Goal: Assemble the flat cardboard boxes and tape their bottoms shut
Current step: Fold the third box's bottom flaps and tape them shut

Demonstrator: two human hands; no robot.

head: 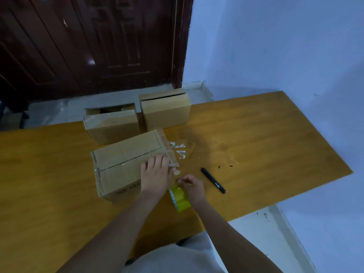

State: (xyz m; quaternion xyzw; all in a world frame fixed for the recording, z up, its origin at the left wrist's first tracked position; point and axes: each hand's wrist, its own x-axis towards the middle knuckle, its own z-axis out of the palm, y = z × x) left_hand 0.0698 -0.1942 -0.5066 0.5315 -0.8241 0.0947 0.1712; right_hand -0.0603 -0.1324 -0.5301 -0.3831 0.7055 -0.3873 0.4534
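On box point(120, 166): left hand point(155, 174) flat; right hand point(192, 188) grips tape roll point(180, 198); print unreadable.

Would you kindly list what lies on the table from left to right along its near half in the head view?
Brown cardboard box with clear tape on its seam → left hand → yellow-green tape roll → right hand → black pen.
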